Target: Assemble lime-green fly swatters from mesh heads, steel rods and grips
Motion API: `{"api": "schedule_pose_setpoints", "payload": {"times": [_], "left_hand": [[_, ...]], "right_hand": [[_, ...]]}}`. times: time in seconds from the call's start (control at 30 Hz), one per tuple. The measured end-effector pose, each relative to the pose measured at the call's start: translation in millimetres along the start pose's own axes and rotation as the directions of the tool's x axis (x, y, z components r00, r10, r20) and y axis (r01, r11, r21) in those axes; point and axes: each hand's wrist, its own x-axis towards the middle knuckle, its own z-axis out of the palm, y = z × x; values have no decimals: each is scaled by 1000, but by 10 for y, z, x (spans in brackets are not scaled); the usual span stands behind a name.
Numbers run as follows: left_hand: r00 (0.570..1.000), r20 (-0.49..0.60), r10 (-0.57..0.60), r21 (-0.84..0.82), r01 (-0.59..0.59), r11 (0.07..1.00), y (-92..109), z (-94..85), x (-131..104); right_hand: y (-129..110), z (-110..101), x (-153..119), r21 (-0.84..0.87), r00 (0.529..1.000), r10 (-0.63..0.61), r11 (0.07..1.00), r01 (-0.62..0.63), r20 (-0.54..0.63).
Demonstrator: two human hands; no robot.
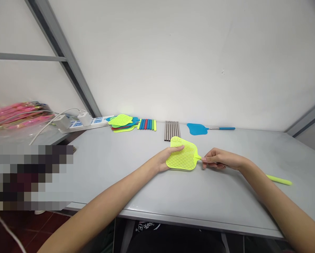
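Holding the yellow swatter head [182, 160] above the table [102, 154], btwn both hands: our L hand [163, 160] clamps its L side, thumb on top, other fingers hidden; our R hand [220, 159] pinches the neck tip, thumb + index nearly together. Long axis approx. L–R, neck pointing at R fingertips, the nearer to it.
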Motion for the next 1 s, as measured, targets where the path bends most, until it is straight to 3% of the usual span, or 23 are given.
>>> {"api": "schedule_pose_setpoints", "payload": {"times": [1.0], "left_hand": [[999, -35, 13, -21, -14, 1000, -9, -24, 35]], "right_hand": [[13, -1, 11, -10, 1000, -15, 1000, 15, -5]]}}
